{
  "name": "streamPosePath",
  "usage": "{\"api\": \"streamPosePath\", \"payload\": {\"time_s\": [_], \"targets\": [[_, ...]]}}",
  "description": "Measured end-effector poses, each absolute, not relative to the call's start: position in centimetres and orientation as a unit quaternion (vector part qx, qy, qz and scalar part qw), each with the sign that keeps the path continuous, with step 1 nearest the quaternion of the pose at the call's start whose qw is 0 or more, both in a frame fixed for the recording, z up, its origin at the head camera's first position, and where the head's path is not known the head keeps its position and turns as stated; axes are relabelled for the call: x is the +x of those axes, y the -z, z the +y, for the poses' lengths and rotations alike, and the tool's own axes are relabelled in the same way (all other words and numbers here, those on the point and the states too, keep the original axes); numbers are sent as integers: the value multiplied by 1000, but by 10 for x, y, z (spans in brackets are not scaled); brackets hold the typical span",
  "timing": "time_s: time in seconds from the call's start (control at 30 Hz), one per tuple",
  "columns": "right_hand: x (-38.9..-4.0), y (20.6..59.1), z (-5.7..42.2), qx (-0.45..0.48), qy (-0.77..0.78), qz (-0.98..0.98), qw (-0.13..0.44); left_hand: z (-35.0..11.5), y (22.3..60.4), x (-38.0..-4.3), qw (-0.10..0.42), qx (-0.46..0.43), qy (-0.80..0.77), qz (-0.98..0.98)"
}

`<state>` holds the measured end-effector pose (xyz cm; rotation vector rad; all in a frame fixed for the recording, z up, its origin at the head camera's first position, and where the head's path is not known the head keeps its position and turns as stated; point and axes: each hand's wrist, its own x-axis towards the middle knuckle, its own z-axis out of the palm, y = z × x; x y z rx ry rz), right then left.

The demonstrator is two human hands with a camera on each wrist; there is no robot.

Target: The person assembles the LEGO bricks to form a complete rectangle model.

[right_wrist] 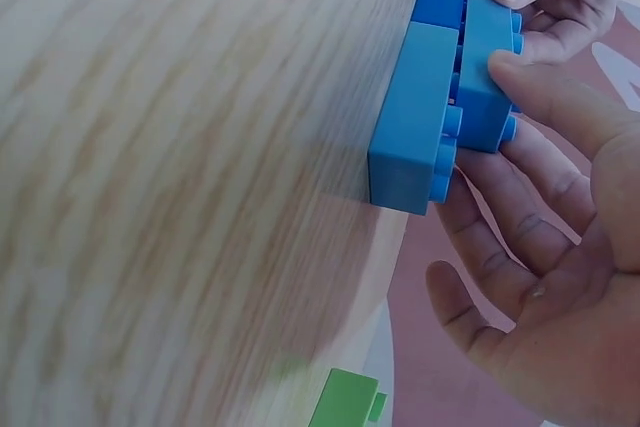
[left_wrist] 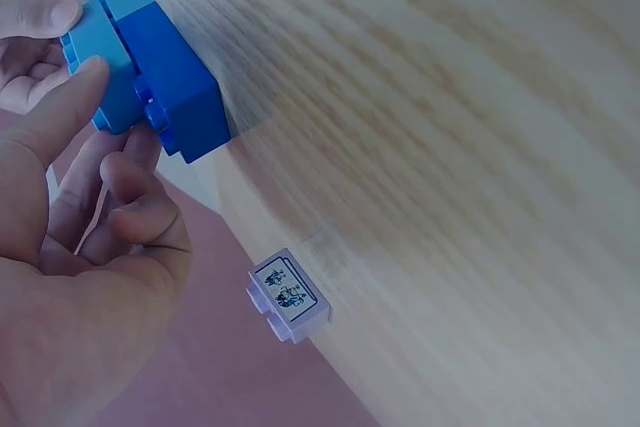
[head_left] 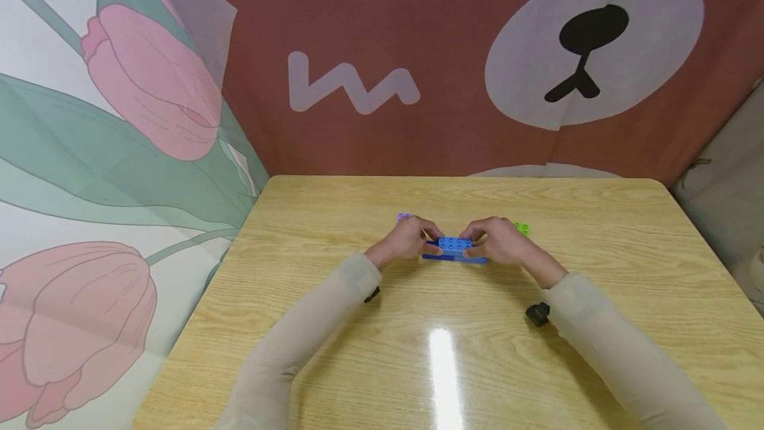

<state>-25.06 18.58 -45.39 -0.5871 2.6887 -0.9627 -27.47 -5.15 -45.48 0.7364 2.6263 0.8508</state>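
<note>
Fingers of the left hand [head_left: 410, 237] and right hand [head_left: 500, 240] are pinching opposite ends of the upper blue brick [head_left: 455, 244], neither hand lying nearer, both slanting inward over the table [head_left: 358, 363]. Beneath it, a dark-blue brick [left_wrist: 175, 77] on the left and a light-blue brick [right_wrist: 412, 112] on the right are forming a longer row, the upper one spanning their seam along the same left-to-right axis, its full seating being hard to judge. Thumbs are touching its near face, while a purple brick [left_wrist: 290, 295] and a green brick [right_wrist: 343, 399] are sitting apart.
</note>
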Motion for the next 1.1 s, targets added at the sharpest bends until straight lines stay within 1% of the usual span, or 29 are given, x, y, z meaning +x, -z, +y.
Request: {"api": "streamPosePath", "payload": {"time_s": [0.63, 0.97, 1.1], "targets": [[-251, 454, 185, -207, 331, 913, 116, -51, 452, -272, 142, 240, -295, 914], [-250, 455, 186, -223, 333, 910, 102, -51, 452, -273, 142, 247, -291, 913], [-251, 456, 185, -217, 337, 910, 110, -51, 454, -273, 137, 251, -289, 914]]}}
